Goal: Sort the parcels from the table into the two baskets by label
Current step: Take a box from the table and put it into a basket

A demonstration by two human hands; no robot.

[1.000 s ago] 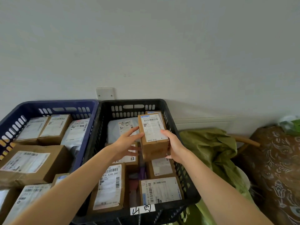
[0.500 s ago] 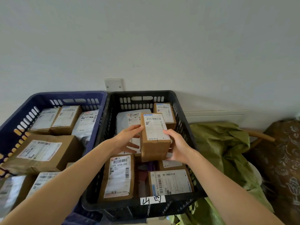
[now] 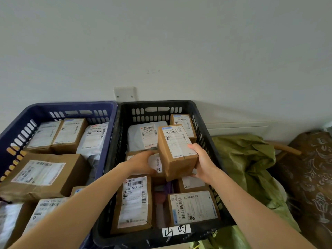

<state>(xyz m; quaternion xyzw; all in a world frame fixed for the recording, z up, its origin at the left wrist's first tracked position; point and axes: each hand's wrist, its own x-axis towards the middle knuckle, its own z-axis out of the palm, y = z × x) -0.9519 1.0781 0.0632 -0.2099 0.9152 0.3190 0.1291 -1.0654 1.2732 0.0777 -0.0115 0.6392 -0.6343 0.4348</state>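
A small brown cardboard parcel with a white label is tilted over the middle of the black basket. My right hand grips its right side and lower corner. My left hand rests on another labelled parcel just left of it, inside the basket; its fingertips are hidden behind the held parcel. The black basket holds several parcels, among them a brown one at the front left and one at the front right. The blue basket to the left also holds several parcels.
A white handwritten tag is stuck on the black basket's front rim. Crumpled green bags lie to the right, beside a brown patterned cushion. A white wall with a blank plate stands behind the baskets.
The held parcel has come down and tilted inside the black basket. My left hand has left its side and dropped onto the parcel beside it. The view shifted slightly.
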